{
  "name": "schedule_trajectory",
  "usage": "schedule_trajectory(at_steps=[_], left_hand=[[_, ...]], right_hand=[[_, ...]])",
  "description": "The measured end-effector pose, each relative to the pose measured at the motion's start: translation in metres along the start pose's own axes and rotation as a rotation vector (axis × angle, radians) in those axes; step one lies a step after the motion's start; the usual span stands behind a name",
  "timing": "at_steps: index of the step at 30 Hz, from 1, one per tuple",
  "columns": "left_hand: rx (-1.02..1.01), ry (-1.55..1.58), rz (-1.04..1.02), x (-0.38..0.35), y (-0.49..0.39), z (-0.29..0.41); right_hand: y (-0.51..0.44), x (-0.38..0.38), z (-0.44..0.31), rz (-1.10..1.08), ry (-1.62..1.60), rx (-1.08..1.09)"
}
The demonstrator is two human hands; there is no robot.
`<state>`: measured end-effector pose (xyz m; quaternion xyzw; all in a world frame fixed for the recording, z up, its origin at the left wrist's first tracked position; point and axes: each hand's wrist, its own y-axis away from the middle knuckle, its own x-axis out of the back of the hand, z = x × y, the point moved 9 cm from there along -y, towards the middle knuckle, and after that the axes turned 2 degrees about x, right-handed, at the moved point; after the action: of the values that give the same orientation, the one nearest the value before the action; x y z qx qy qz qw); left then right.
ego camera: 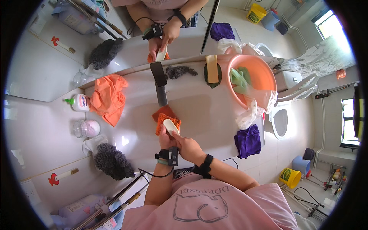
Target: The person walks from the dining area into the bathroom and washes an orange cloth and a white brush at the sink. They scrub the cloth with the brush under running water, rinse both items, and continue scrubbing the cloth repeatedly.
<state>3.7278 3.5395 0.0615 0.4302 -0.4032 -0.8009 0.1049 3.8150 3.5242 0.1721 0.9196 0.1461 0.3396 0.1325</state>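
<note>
My left hand (pixel 166 141) is gripping an orange fluffy microfibre cloth (pixel 161 124) from below, over the white washbasin (pixel 138 143). A cream-white oblong piece (pixel 170 126), smooth and rounded at its far end, lies against the cloth. My right hand (pixel 190 150) holds the near end of this piece with its fingers. Whether it is a brush handle or a solid block cannot be told. Just beyond the cloth is a flat orange-red patch (pixel 164 111), partly covered by it. A black faucet (pixel 159 83) reaches over the basin ahead of my hands.
Left: a crumpled orange cloth (pixel 110 96), white bottle (pixel 80 102), glass jar (pixel 86 128) and grey fluffy duster (pixel 112 162). Right: a yellow bar (pixel 212 69) on a leaf-shaped dish, a peach tub (pixel 260 64) with green gloves (pixel 241 79), and a purple cloth (pixel 248 143). A mirror (pixel 172 17) rises behind.
</note>
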Motion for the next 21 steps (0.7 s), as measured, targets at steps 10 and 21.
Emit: schedule_trajectory(at_steps=[10, 21], left_hand=[[-0.078, -0.051, 0.007, 0.007, -0.012, 0.005], [-0.095, -0.025, 0.048, 0.018, -0.027, 0.014]], right_hand=[[-0.020, 0.008, -0.003, -0.032, 0.078, 0.049], [-0.024, 0.023, 0.009, 0.145, -0.042, -0.029]])
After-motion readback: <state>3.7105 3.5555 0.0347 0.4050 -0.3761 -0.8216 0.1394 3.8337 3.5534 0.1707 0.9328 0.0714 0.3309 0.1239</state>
